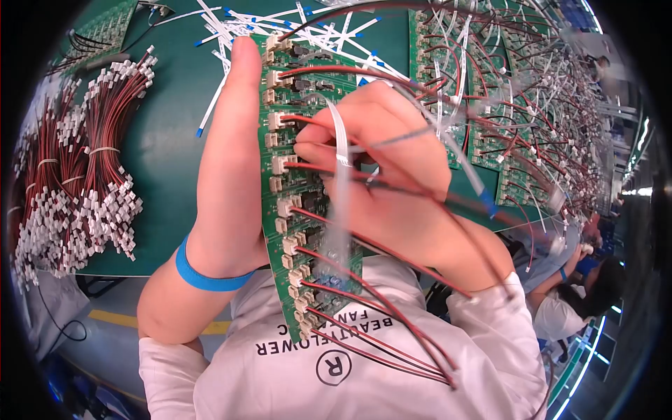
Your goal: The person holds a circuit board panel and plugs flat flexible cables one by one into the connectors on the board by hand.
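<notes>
Green circuit board [308, 189], head view: held over the table's [171, 91] near edge. Left hand [233, 168] grasps it, thumb straight along the left edge, other fingers hidden. Right hand [413, 161] bunched at its face beside red-black leads [392, 243]; cannot tell what's pinched. White ribbon cables [214, 100] strewn beyond; bundled leads [105, 155] left.

A green table [166, 161] carries banded bundles of dark red wires [105, 154] with white connectors on the left, a single circuit board [106, 31] at the far left, loosely strewn white ribbon cables [266, 23] with blue ends at the far middle, and wired green boards [490, 138] on the right.
</notes>
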Motion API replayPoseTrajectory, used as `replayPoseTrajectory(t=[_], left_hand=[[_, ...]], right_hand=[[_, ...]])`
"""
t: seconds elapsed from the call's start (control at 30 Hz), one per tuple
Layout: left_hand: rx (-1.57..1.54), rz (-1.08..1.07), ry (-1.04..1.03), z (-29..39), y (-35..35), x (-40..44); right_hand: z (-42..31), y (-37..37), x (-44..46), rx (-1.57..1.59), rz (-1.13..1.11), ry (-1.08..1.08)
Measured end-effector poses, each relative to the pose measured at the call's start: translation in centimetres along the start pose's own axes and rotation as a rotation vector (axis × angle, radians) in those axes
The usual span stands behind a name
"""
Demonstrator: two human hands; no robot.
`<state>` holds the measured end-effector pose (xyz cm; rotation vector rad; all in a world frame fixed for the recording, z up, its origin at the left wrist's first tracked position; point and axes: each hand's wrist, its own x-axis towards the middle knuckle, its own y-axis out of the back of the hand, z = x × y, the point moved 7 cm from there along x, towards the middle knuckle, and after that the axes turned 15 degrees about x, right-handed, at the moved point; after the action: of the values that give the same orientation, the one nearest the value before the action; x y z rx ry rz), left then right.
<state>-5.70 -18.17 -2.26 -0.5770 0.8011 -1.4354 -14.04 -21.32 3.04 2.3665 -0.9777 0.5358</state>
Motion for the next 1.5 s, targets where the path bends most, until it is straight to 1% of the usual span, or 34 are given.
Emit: replayPoseTrajectory(t=[0.07, 0.17, 0.2, 0.27, 0.37, 0.43, 0.47, 0.53, 0.63, 0.73, 0.77, 0.8, 0.83, 0.93, 0.97, 1.17, 1.2, 1.27, 1.3, 1.4, 1.43, 1.47, 1.5], left_hand=[[-0.072, -0.075, 0.004, 0.4, -0.3, 0.4], [-0.071, -0.069, 0.080, 0.5, -0.7, 0.4], [-0.066, -0.074, 0.101, 0.6, -1.1, 0.6], [-0.072, -0.107, 0.131, 0.7, -1.8, 0.7], [-0.129, -0.172, 0.160, 0.7, -2.8, 0.7], [-0.084, -0.256, 0.097, 1.4, -4.2, -0.1], [-0.063, -0.298, 0.065, 1.9, -4.7, -0.3], [-0.071, -0.352, 0.080, 1.7, -4.9, -0.3], [-0.122, -0.372, 0.103, 1.3, -5.0, -0.8], [-0.145, -0.363, 0.147, 0.8, -5.2, -1.1], [-0.147, -0.343, 0.153, 0.9, -5.3, -1.3], [-0.150, -0.322, 0.158, 0.9, -5.3, -1.4], [-0.119, -0.433, 0.143, 0.9, -5.3, -1.4], [-0.158, -0.456, 0.151, 0.6, -5.2, -1.2], [-0.167, -0.399, 0.148, 0.5, -5.3, -1.4], [-0.190, -0.380, 0.216, 0.5, -5.2, -1.7], [-0.197, -0.385, 0.194, 0.6, -5.4, -1.6], [-0.211, -0.395, 0.145, 0.8, -5.8, -1.3], [-0.169, -0.336, 0.172, 0.8, -5.1, -1.4], [-0.206, -0.433, 0.080, 1.3, -5.0, -0.3], [-0.186, -0.421, 0.104, 1.6, -4.8, -0.1], [-0.177, -0.447, 0.071, 1.6, -4.2, 0.2], [-0.163, -0.434, 0.067, 1.8, -3.9, 0.5]], right_hand=[[0.3, 0.1, 0.0, 0.081, 0.033, -0.010], [-0.7, 2.2, 0.8, 0.021, -0.073, 0.016], [-0.5, 3.1, 0.6, 0.030, -0.046, 0.002], [-0.7, 5.0, 0.7, 0.124, 0.160, -0.005], [0.5, 7.3, 0.6, 0.088, 0.380, -0.043], [1.2, 8.5, 0.1, 0.117, 0.492, -0.076], [1.0, 8.7, -0.1, 0.110, 0.484, -0.137], [0.9, 9.2, -0.5, 0.079, 0.448, -0.264], [-0.1, 8.4, 0.0, 0.337, 0.363, -0.254], [-1.6, 9.0, 0.0, 0.234, 0.512, 0.016], [-3.0, 9.5, -0.2, -0.038, 0.491, 0.202], [-3.9, 9.4, -0.1, -0.185, 0.422, 0.291], [-4.7, 9.2, -0.1, -0.330, 0.349, 0.378], [-5.1, 8.1, -0.3, -0.564, 0.242, 0.447], [-5.1, 8.0, -0.3, -0.573, 0.250, 0.460], [-4.2, 8.0, -0.2, -0.572, 0.254, 0.492], [-4.1, 8.0, -0.3, -0.570, 0.257, 0.499], [-3.9, 8.3, -0.2, -0.562, 0.307, 0.467], [-3.9, 8.6, -0.1, -0.558, 0.331, 0.453], [-4.2, 11.6, 0.0, -0.629, 0.498, 0.355], [-4.0, 12.8, -0.1, -0.491, 0.606, 0.338], [-3.0, 13.8, -0.6, -0.130, 0.714, 0.348], [-2.1, 14.4, -0.7, 0.179, 0.718, 0.321]])
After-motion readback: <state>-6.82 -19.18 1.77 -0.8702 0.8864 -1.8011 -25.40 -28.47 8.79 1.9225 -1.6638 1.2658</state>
